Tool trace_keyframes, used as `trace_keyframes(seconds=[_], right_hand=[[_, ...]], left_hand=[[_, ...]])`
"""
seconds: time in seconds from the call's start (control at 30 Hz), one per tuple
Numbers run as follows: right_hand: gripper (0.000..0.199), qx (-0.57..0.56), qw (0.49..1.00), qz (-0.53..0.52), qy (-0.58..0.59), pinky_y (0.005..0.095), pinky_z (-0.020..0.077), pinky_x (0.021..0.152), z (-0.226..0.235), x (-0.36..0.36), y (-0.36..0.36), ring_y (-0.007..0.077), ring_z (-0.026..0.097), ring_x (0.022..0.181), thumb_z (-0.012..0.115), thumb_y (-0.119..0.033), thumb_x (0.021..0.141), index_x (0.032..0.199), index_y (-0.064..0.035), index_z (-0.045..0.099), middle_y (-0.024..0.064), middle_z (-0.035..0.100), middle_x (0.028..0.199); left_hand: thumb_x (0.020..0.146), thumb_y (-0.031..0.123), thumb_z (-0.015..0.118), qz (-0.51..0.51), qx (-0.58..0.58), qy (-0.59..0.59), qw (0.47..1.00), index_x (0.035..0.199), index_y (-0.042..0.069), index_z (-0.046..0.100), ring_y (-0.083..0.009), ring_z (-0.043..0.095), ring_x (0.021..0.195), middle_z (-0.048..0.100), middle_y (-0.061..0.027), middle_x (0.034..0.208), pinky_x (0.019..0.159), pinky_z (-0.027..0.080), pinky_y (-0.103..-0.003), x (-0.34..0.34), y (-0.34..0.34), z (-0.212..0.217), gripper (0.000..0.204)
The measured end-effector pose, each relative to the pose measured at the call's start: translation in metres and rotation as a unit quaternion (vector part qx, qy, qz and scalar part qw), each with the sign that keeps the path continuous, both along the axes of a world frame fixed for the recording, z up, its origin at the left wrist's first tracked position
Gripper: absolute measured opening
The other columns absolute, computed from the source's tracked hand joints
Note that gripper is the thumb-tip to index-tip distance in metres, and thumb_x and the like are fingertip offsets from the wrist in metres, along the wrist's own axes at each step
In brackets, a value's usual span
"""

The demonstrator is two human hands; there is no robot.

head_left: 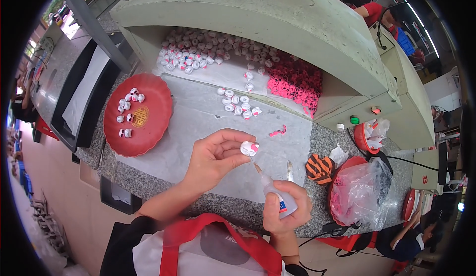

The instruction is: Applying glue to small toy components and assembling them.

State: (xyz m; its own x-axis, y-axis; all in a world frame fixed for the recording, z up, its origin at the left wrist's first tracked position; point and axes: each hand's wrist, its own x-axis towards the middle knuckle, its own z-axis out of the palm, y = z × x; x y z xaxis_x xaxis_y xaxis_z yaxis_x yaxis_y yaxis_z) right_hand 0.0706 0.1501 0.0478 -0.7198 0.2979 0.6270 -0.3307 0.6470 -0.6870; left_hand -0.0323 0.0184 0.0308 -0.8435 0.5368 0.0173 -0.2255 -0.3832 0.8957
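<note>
My left hand (210,159) pinches a small white rounded piece (248,148) with a pink patch between thumb and fingers. Wrapped around a translucent squeeze bottle (284,202) with a blue label is my right hand (297,211); its thin nozzle (257,167) points up at the piece's underside. Whether the tip touches it I cannot tell. Beyond my hands, several similar white pieces (238,103) stand in a cluster on white paper (191,127). A few loose pink bits (278,131) lie to their right. Near my right hand is a small metal tool (290,171).
A red scalloped plate (114,127) with several white pieces stands at left. Under a pale green hood (238,3) lie many more white pieces (198,53) and a heap of pink bits (296,85). At right are an orange-black striped cloth (320,169) and a plastic bag (364,189).
</note>
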Motion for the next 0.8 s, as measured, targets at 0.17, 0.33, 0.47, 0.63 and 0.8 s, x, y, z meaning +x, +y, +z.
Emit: trace_keyframes(seconds=[0.17,0.33,0.47,0.63,0.8], right_hand=[[0.023,-0.183,0.974,-0.088,-0.103,0.0255,0.0450,0.054,-0.024,-0.008,0.005,0.0174,0.057,0.056,0.058,-0.012,0.071,0.087,0.0038,0.055,0.0087,0.060,0.074],[0.032,-0.331,0.907,-0.067,-0.252,0.0282,0.0476,0.061,-0.115,-0.049,0.081,0.0183,0.059,0.073,0.056,-0.007,0.070,0.101,-0.0019,0.053,0.0100,0.058,0.088],[0.021,0.121,0.912,-0.108,-0.376,0.0324,0.0472,0.068,-0.107,-0.092,0.083,0.0248,0.060,0.082,0.062,-0.014,0.069,0.087,-0.0021,0.060,0.0136,0.059,0.091],[0.020,0.182,0.892,-0.087,-0.405,0.0346,0.0467,0.068,-0.106,-0.092,0.088,0.0266,0.060,0.079,0.063,-0.018,0.071,0.083,-0.0017,0.062,0.0150,0.060,0.090],[0.017,-0.031,0.932,-0.102,-0.346,0.0256,0.0459,0.062,-0.070,-0.058,0.072,0.0141,0.058,0.066,0.063,-0.013,0.074,0.087,-0.0019,0.062,0.0115,0.060,0.080]], left_hand=[[0.074,-0.012,0.056,0.035,-0.034,0.005,0.999,0.105,-0.005,0.050,-0.0150,0.056,0.094,0.057,-0.0121,0.102,0.080,0.047,-0.025,-0.005,0.002,-0.014,0.032],[0.076,-0.011,0.055,0.032,-0.058,0.005,0.998,0.104,-0.003,0.051,-0.0107,0.056,0.090,0.059,-0.0096,0.096,0.078,0.046,-0.022,-0.005,0.007,-0.028,0.030],[0.075,-0.010,0.057,0.029,-0.074,-0.019,0.997,0.105,-0.003,0.051,-0.0118,0.057,0.089,0.058,-0.0097,0.098,0.077,0.047,-0.022,-0.005,0.005,-0.030,0.031],[0.075,-0.009,0.057,0.021,-0.125,-0.035,0.991,0.106,-0.003,0.050,-0.0135,0.059,0.086,0.059,-0.0106,0.098,0.075,0.048,-0.023,-0.005,0.003,-0.031,0.032],[0.076,-0.010,0.056,0.027,-0.107,-0.008,0.994,0.107,-0.003,0.050,-0.0130,0.059,0.086,0.056,-0.0104,0.104,0.074,0.047,-0.022,0.000,0.013,-0.035,0.033]])
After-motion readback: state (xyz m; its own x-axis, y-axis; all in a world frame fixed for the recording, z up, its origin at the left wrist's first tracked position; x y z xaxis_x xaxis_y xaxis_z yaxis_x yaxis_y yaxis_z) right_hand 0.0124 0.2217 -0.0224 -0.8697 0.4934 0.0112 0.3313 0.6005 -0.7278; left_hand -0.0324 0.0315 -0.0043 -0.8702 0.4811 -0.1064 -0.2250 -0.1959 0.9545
